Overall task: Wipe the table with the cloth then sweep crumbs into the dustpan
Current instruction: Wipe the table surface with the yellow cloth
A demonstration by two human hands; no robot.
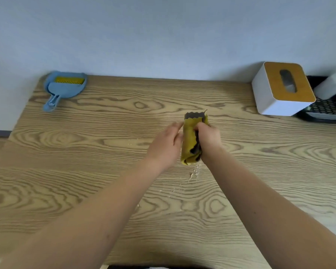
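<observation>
Gripping cloth (190,140), right hand (209,138); left hand (166,144) flat-fingered against it, above crumbs (195,173).

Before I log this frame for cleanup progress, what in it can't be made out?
All in the head view:
- Right hand: fingertips hidden in the folds of the cloth it grips.
- Left hand: contact with the cloth unclear.
- Crumbs: too small to count.
- Dustpan: a brush lies in it, hiding its floor.
- Tissue box: slot contents blurred.
- Black tray: cut off by the right edge, partly behind the box.
</observation>
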